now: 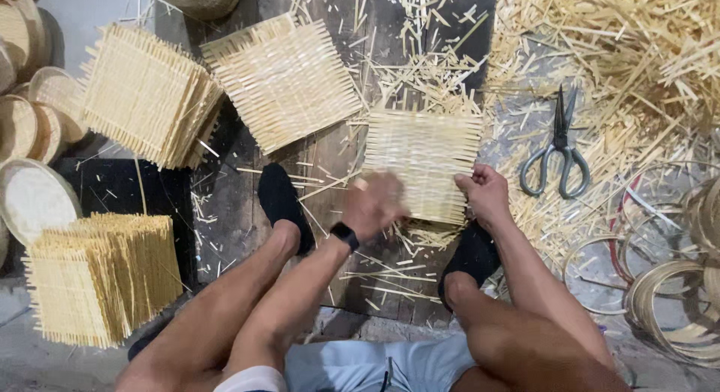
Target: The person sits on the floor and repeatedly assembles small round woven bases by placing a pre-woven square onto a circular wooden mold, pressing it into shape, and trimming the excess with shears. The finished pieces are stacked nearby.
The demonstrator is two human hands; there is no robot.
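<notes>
Woven bamboo mat [424, 163] flat on floor boards [330, 182], centre; right hand [486, 193] at 4 o'clock, fingers pinching its edge; left hand [373, 206] at 7, blurred, grip unclear; scissors [557, 148] at 3.

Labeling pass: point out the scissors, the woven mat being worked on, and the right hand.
scissors [558, 141], head view, on the pivot where the blades cross.
woven mat [424, 156], head view, on the centre of its weave.
right hand [486, 191], head view, on the back of the hand.

1 scissors [556, 146], 2 hands
</notes>
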